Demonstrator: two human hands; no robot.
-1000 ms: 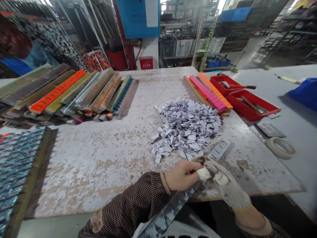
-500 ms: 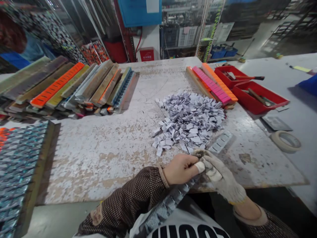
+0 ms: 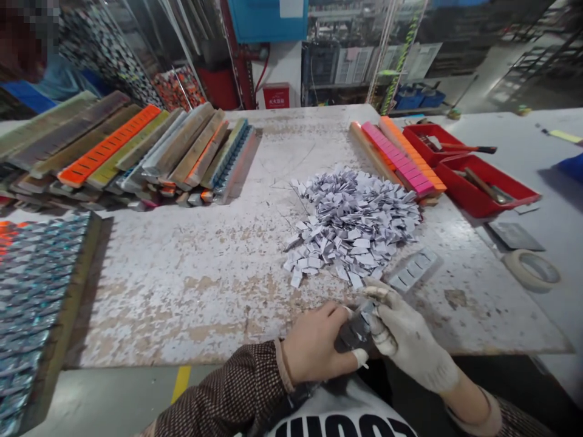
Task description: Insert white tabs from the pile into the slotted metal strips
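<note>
My bare left hand and my gloved right hand meet at the near edge of the worn white table. Both are closed around the end of a long silvery strip that runs down toward my lap and is mostly hidden. My left thumb has white tape on its tip. Just beyond my hands lies a heap of small white paper tags. A short grey strip with pockets rests flat beside the heap.
Long coloured slotted bars are stacked at the far left, and pink and orange bars lie far right. Two red trays hold tools. A tape roll sits at right. A blue-silver board lies left. Another person is at the top left.
My hands pulled back toward my body to the table's edge, drawing the silvery strip in so that less of it shows. The camera has tilted slightly.
</note>
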